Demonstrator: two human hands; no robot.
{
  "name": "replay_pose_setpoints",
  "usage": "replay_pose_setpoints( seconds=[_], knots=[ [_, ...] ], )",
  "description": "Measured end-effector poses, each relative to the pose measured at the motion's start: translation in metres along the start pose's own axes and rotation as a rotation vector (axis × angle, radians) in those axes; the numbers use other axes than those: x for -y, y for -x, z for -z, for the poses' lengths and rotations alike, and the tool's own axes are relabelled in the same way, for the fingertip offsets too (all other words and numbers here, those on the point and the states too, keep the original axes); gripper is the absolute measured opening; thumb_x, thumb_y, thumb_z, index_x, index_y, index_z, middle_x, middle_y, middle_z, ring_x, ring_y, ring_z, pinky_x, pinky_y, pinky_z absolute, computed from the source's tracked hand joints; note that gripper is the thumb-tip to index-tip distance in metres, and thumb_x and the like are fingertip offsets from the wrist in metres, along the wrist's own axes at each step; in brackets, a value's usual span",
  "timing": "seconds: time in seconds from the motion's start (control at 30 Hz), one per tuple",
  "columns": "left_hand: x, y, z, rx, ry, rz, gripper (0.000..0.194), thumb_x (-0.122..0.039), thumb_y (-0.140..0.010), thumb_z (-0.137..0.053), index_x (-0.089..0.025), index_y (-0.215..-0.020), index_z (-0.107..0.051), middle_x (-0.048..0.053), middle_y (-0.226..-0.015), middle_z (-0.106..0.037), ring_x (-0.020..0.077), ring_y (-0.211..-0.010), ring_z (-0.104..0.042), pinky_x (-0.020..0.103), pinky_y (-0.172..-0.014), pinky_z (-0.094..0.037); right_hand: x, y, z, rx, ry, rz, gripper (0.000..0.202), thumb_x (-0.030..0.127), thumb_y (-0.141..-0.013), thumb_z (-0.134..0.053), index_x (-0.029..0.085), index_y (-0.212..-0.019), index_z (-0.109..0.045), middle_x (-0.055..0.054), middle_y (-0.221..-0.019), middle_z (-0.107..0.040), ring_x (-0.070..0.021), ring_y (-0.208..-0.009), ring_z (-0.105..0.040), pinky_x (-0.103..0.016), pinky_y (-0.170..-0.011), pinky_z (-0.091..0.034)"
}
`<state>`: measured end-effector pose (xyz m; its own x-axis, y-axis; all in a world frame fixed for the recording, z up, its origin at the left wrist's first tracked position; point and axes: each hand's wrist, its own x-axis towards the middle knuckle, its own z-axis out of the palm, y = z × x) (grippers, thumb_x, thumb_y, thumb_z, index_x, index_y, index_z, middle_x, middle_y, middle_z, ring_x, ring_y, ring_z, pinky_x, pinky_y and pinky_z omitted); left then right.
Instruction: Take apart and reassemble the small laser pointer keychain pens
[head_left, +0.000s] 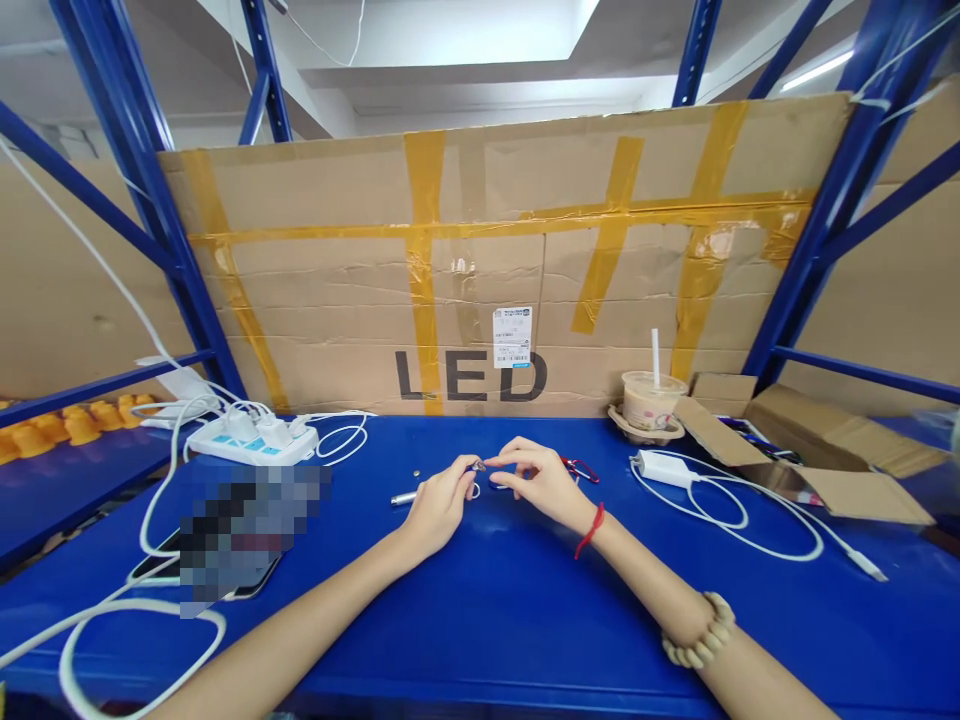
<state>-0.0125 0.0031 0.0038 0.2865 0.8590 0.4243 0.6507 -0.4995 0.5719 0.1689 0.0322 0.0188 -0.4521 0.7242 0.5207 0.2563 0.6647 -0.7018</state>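
My left hand (pixel 441 503) is closed in a pinch on a small metal piece (pixel 478 465), too tiny to name more exactly. My right hand (pixel 538 483) reaches in from the other side, its index fingertip at the piece and its thumb apart below. Beside my left hand lies a silver cylinder (pixel 403 499), partly covered by the hand. A small round metal bit (pixel 416 473) rests just behind it. Below the fingertips a small ring (pixel 475 491) shows. Behind my right hand lies a red carabiner (pixel 583 469), partly hidden.
On the blue table (pixel 495 620), a power strip (pixel 255 440) with white cables and a blurred flat item (pixel 247 535) lie left. Right are a drink cup (pixel 651 402) in a carrier, a white charger (pixel 666 468) with cable and an open cardboard box (pixel 817 435). Cardboard (pixel 337 300) closes the back.
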Motion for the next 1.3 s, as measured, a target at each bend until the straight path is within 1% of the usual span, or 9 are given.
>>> replay_pose_setpoints(
  seconds=[0.07,0.2,0.33,0.43,0.57,0.7,0.93,1.17,1.3],
  knots=[
    [-0.002,0.001,0.001,0.003,-0.007,0.007,0.029,-0.032,-0.09,-0.023,-0.022,-0.103,-0.047,-0.002,-0.067,-0.055,0.0123,-0.064,-0.053,0.023,-0.063,-0.038,0.001,0.0,-0.001,0.001,0.0,0.0,0.025,0.037,-0.074,-0.06,0.019,-0.089,-0.068,-0.003,-0.086,-0.055,-0.0035,-0.044,-0.051,-0.021,-0.046,-0.045],
    [-0.005,0.003,0.003,0.037,-0.005,0.01,0.027,-0.031,-0.09,-0.023,-0.022,-0.1,-0.047,-0.003,-0.067,-0.054,0.0116,-0.063,-0.053,0.022,-0.062,-0.037,0.002,0.001,-0.004,-0.014,-0.002,0.0,0.028,0.036,-0.074,-0.061,0.02,-0.097,-0.066,-0.003,-0.087,-0.054,-0.0035,-0.044,-0.05,-0.021,-0.045,-0.046],
    [-0.004,0.004,0.001,0.073,0.039,-0.037,0.025,-0.028,-0.09,-0.024,-0.02,-0.089,-0.047,-0.003,-0.066,-0.052,0.0105,-0.062,-0.051,0.021,-0.063,-0.036,0.002,0.002,-0.004,-0.003,-0.019,-0.01,0.024,0.037,-0.074,-0.06,0.018,-0.087,-0.069,-0.003,-0.084,-0.053,-0.004,-0.045,-0.049,-0.021,-0.044,-0.046],
    [0.0,0.003,-0.003,0.117,0.127,-0.076,0.027,-0.03,-0.09,-0.023,-0.019,-0.084,-0.046,-0.003,-0.064,-0.05,0.0095,-0.059,-0.048,0.021,-0.062,-0.036,0.001,0.002,-0.002,0.016,-0.042,-0.022,0.022,0.036,-0.073,-0.062,0.017,-0.083,-0.07,-0.002,-0.083,-0.052,-0.0035,-0.045,-0.049,-0.021,-0.044,-0.045],
    [0.002,0.003,-0.005,0.157,0.228,-0.095,0.027,-0.029,-0.091,-0.022,-0.018,-0.088,-0.046,-0.004,-0.062,-0.05,0.0089,-0.056,-0.046,0.02,-0.061,-0.035,-0.001,0.001,0.0,0.059,-0.127,-0.063,0.022,0.036,-0.068,-0.066,0.016,-0.077,-0.069,-0.002,-0.081,-0.053,-0.0039,-0.046,-0.05,-0.021,-0.042,-0.045],
    [-0.001,0.005,-0.002,0.224,0.233,-0.092,0.025,-0.029,-0.09,-0.024,-0.018,-0.086,-0.046,-0.004,-0.062,-0.05,0.0084,-0.056,-0.045,0.02,-0.061,-0.035,0.001,0.001,0.0,0.104,-0.218,-0.115,0.021,0.035,-0.064,-0.069,0.014,-0.066,-0.068,-0.002,-0.079,-0.053,-0.0036,-0.045,-0.049,-0.02,-0.041,-0.045],
    [-0.008,0.012,0.0,0.25,0.257,-0.106,0.019,-0.025,-0.09,-0.025,-0.018,-0.089,-0.043,-0.004,-0.063,-0.049,0.0083,-0.057,-0.046,0.02,-0.061,-0.036,0.005,0.003,-0.005,0.143,-0.298,-0.189,0.028,0.034,-0.06,-0.072,0.012,-0.051,-0.056,0.0,-0.072,-0.052,-0.0032,-0.04,-0.049,-0.019,-0.037,-0.041],
    [-0.004,0.012,0.0,0.262,0.229,-0.141,0.017,-0.026,-0.089,-0.029,-0.018,-0.089,-0.045,-0.003,-0.07,-0.053,0.0101,-0.067,-0.052,0.021,-0.067,-0.039,0.003,0.004,-0.006,0.163,-0.303,-0.203,0.031,0.035,-0.057,-0.073,0.013,-0.051,-0.053,0.001,-0.068,-0.051,-0.0039,-0.041,-0.049,-0.019,-0.039,-0.041],
    [-0.002,0.011,0.0,0.25,0.207,-0.146,0.015,-0.027,-0.089,-0.033,-0.018,-0.093,-0.045,-0.002,-0.072,-0.056,0.0114,-0.07,-0.055,0.022,-0.069,-0.04,0.001,0.004,-0.007,0.158,-0.281,-0.194,0.031,0.036,-0.058,-0.072,0.013,-0.053,-0.052,0.001,-0.067,-0.051,-0.0044,-0.041,-0.048,-0.02,-0.039,-0.04]
  ],
)
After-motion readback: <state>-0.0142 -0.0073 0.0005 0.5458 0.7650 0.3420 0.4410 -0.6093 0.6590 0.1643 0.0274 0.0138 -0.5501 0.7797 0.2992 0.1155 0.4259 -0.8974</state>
